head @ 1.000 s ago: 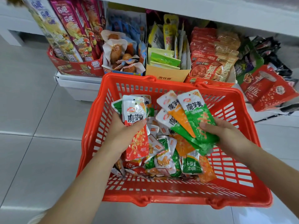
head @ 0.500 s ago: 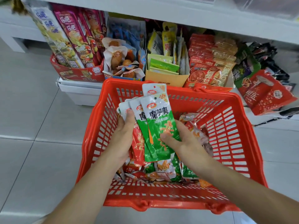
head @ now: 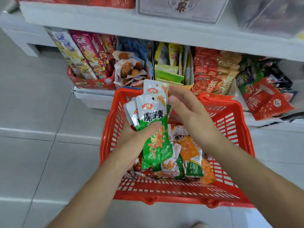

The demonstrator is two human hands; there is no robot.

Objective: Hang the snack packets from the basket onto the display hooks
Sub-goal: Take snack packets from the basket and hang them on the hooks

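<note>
Standing upright in the left hand, a fanned stack of glossy foil snack packets is gripped low down, thumb across the green front one. Their long axis runs vertical, punched white tops toward the shelf. The right hand has straight fingers touching the stack's upper right edge. Underneath, a slotted red plastic basket on the grey tiled floor holds loose orange and green packets. Behind it stand cardboard boxes of snacks.
</note>
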